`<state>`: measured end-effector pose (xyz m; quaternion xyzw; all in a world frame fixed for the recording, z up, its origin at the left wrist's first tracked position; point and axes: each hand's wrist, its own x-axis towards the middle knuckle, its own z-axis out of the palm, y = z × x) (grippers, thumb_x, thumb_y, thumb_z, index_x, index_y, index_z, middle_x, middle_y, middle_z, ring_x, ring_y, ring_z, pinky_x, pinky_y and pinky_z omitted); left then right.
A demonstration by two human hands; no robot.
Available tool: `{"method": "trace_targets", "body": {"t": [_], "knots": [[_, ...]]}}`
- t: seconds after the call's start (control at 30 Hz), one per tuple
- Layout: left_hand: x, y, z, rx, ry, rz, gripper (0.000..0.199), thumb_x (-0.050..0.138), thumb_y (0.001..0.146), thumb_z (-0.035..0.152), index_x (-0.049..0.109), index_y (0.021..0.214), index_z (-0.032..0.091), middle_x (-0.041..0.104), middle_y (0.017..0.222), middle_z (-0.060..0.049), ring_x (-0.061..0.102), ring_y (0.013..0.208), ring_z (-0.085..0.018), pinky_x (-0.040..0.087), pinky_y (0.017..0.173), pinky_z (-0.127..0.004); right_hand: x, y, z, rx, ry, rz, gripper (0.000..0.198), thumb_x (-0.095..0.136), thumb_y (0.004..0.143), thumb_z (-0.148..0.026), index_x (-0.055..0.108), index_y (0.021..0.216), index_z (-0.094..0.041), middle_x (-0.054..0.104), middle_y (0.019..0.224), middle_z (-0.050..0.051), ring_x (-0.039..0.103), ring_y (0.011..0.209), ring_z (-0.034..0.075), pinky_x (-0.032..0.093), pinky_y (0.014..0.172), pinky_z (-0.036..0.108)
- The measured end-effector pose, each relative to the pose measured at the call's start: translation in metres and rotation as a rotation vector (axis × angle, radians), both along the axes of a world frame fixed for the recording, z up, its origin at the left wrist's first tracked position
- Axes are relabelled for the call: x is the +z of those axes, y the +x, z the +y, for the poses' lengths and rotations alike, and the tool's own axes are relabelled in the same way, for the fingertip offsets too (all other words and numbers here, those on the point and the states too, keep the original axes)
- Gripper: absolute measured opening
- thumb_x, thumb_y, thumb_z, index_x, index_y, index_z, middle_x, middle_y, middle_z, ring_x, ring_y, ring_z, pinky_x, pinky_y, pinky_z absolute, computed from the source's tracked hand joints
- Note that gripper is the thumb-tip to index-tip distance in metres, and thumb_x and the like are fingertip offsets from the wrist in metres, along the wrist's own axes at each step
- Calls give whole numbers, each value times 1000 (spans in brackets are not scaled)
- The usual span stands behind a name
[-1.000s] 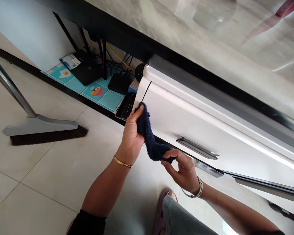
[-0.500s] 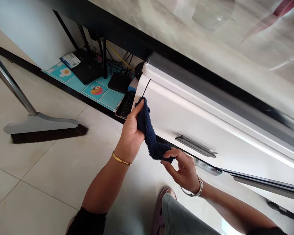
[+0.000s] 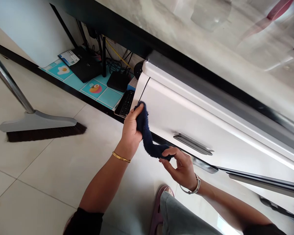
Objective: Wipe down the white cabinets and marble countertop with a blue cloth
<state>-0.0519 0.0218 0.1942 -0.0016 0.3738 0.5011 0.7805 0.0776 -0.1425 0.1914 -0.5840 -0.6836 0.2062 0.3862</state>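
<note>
A dark blue fluffy cloth [image 3: 147, 138] stretches between my two hands in a sagging curve. My left hand [image 3: 132, 127] grips its upper end, thumb on top, close to the corner of the white drawer front [image 3: 166, 107]. The lower end is pinched between the thumb and fingers of my right hand [image 3: 180, 164], below the dark drawer handle [image 3: 193, 143]. The cloth hangs in front of the drawer; whether it touches the surface I cannot tell.
On the left a broom [image 3: 39, 122] stands on the tiled floor [image 3: 46, 176]. A black router [image 3: 85, 67], a small black box [image 3: 119, 81], cables and a keyboard [image 3: 126, 103] sit on the low shelf. A glossy tabletop [image 3: 181, 29] overhangs above. My slippered foot [image 3: 159, 205] is below.
The cloth's upper end has dropped slightly and its middle now bends more. Both hands keep their hold. The whole view has shifted a little.
</note>
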Motion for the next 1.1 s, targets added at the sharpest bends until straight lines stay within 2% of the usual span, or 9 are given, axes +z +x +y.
{"method": "trace_targets", "body": {"t": [0.13, 0.33, 0.53, 0.73, 0.9, 0.97, 1.1], "knots": [[25, 4, 1, 39, 188, 17, 31, 94, 65, 30, 74, 88, 22, 72, 85, 3, 73, 88, -17, 56, 83, -27, 0, 3, -2, 1, 8, -2, 18, 68, 89, -10, 60, 98, -24, 70, 80, 0, 66, 67, 12, 55, 63, 25], [14, 3, -3, 74, 177, 106, 32, 96, 60, 30, 72, 79, 21, 72, 82, 3, 70, 80, -13, 55, 79, -25, 2, 5, -3, -16, 7, 19, 17, 67, 91, -11, 60, 99, -24, 71, 80, 1, 67, 66, 13, 55, 59, 26], [29, 4, 3, 131, 247, 96, 28, 92, 67, 29, 73, 86, 23, 71, 86, 3, 72, 93, -17, 55, 85, -27, 2, 6, -3, 0, 8, -7, 17, 68, 90, -11, 60, 97, -24, 71, 78, 0, 67, 65, 13, 55, 60, 26], [12, 3, -1, 104, 196, 132, 33, 95, 60, 30, 71, 80, 21, 70, 81, 5, 68, 76, -10, 53, 77, -24, 2, 3, -1, 5, 12, -5, 18, 67, 90, -11, 59, 99, -24, 70, 77, 0, 65, 64, 13, 54, 58, 25], [28, 5, 2, 129, 261, 100, 28, 92, 67, 31, 69, 80, 22, 69, 84, 4, 70, 88, -15, 53, 83, -26, 2, 4, -2, 2, 13, -15, 17, 68, 90, -11, 59, 98, -24, 70, 78, 0, 66, 66, 13, 56, 60, 25], [20, 5, 2, 127, 257, 125, 31, 93, 65, 32, 68, 79, 21, 69, 82, 4, 69, 84, -13, 52, 79, -24, 2, 4, -1, -12, 21, -25, 17, 68, 90, -11, 60, 98, -24, 71, 79, 0, 67, 66, 13, 56, 61, 25], [-32, 1, -3, 98, 125, 184, 40, 97, 56, 32, 64, 74, 19, 66, 74, 5, 62, 67, -7, 49, 67, -21, -2, 2, 2, -13, 12, -25, 16, 68, 90, -11, 60, 98, -23, 72, 78, 0, 66, 64, 12, 56, 60, 24]]}}
